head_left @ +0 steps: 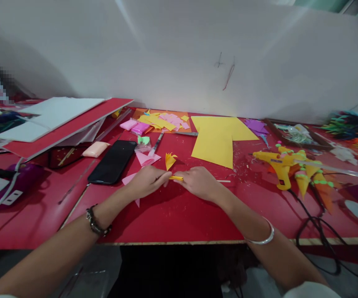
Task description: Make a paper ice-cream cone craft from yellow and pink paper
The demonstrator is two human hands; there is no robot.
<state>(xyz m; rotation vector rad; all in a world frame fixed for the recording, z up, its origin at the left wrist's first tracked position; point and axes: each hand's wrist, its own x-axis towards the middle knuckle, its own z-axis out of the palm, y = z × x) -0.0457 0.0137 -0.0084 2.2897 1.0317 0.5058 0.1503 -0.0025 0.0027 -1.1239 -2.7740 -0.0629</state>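
My left hand (147, 181) and my right hand (197, 182) meet over the red table (172, 219), both pinching a small yellow paper strip (176, 178) wrapped on a thin white stick (224, 181) that pokes out to the right. A small folded yellow paper piece (170, 159) stands just behind the hands. Pink paper triangles (147, 158) lie under and behind my left hand.
A black phone (113, 161) lies left of the hands. A large yellow sheet (217, 138) is behind, with paper scraps (163, 121) and a craft knife (156, 145). A yellow glue gun (278, 163), paper cones (312, 178) and its black cord (318, 231) are at right. Boards (61, 120) are stacked at left.
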